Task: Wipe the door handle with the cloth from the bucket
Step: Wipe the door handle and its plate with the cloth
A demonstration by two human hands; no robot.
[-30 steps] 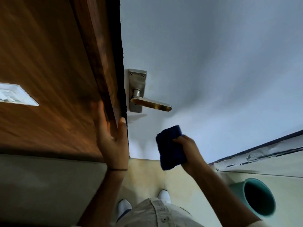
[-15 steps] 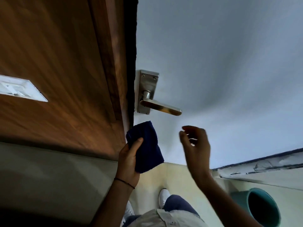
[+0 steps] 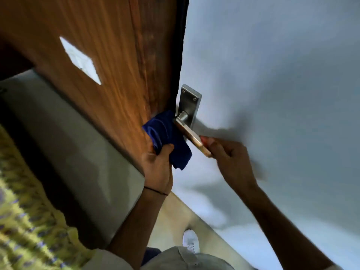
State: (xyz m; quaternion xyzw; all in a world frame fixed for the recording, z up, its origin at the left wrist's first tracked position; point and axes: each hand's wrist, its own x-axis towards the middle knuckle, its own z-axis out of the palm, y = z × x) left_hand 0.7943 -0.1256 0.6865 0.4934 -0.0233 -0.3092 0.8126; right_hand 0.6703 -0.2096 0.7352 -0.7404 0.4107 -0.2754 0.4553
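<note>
A metal lever door handle (image 3: 190, 133) on a steel backplate (image 3: 190, 103) sits on the pale grey door (image 3: 272, 75) at the centre of the view. My left hand (image 3: 157, 164) is shut on a dark blue cloth (image 3: 167, 137), which lies against the inner end of the lever by the door's edge. My right hand (image 3: 228, 154) grips the lever's free end with curled fingers. The bucket is out of view.
A brown wooden panel (image 3: 97, 45) with a white switch plate (image 3: 79, 60) stands left of the door. Below it runs a grey wall strip (image 3: 68, 149), with a yellow patterned fabric (image 3: 29, 221) at lower left. My white shoe (image 3: 191, 240) stands on the beige floor.
The cloth passed from my right hand to my left. My left hand lifted it up to the handle. My right hand, emptied, took hold of the lever's end. The view swung left, losing the bucket.
</note>
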